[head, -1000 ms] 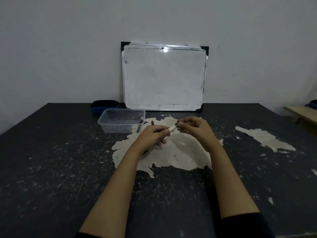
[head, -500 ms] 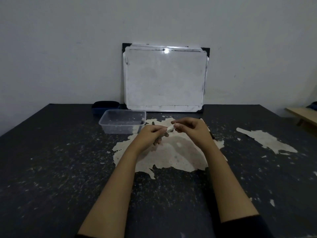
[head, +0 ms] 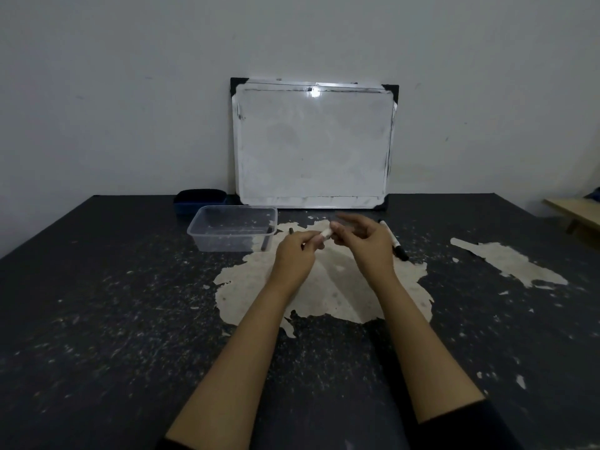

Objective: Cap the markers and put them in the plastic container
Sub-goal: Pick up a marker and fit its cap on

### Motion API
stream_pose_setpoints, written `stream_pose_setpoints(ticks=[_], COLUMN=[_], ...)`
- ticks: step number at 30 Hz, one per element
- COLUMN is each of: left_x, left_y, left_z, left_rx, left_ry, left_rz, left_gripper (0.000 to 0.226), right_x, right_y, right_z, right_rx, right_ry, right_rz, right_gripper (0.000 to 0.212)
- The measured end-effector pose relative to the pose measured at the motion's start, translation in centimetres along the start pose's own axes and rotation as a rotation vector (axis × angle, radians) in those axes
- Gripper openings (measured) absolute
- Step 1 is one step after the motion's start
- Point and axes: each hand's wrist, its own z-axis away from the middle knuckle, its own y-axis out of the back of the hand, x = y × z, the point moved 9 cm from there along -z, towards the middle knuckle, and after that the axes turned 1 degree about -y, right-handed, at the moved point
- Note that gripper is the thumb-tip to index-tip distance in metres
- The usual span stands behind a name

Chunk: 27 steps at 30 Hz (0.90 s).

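My left hand (head: 293, 254) is closed around a marker (head: 325, 234); only a short white piece of it shows between my hands. My right hand (head: 368, 243) meets it from the right, with thumb and a finger pinching the marker's end and the index finger lifted. The clear plastic container (head: 227, 244) stands just left of my hands. A dark marker (head: 265, 241) leans at its right end; inside or outside I cannot tell. A small dark piece (head: 291, 230) lies beside my left hand. Another black marker (head: 393, 241) lies on the table behind my right hand.
A whiteboard (head: 311, 144) leans on the wall at the table's back edge. A dark blue box (head: 199, 198) sits behind the container. The black table (head: 113, 319) has pale worn patches. A wooden bench (head: 574, 211) stands at the far right.
My hands have drawn closer together, so less of the white marker shows between them. My right index finger has lifted. The black marker behind my right hand has come into view.
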Motion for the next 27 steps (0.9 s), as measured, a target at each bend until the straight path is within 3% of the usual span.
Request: stream_pose_setpoints(ticks=[6,9,12,14,17,22,27], left_x=[-0.8,-0.7,-0.7,-1.0,-1.9,-2.7,-2.1], left_y=[0.0,-1.3,-3.8,-4.7,-5.2,-6.4,-9.6], left_z=[0.4,0.5,1.5,2.1,2.1,0.7,-2.8], left_rx=[-0.015,-0.203,-0.439,-0.488,-0.440,-0.285,-0.219], left_ry=[0.079,0.166,0.310,0.346,0.382,0.471,0.514], left_rz=[0.109,0.150,0.365,0.407,0.431,0.391,0.263], left_gripper=[0.028,0.033,0.037,0.034,0.030,0.029,0.022], right_x=[-0.4,-0.5,0.1,0.6,1.2,2.5,4.2], right_y=[-0.4,0.4,2.8,3.9,5.5,10.9,11.6], right_z=[0.1,-0.2,-0.7,-1.0,-1.2,-1.1,-1.6], right_rx=[0.002,0.025,0.121,0.131,0.158,0.356,0.316], right_ry=[0.044,0.051,0.000,-0.033,-0.052,-0.071,-0.075], right_rz=[0.071,0.075,0.003,-0.037,0.030,0.332,0.482], right_gripper=[0.015,0.012,0.020,0.022,0.021,0.020,0.029])
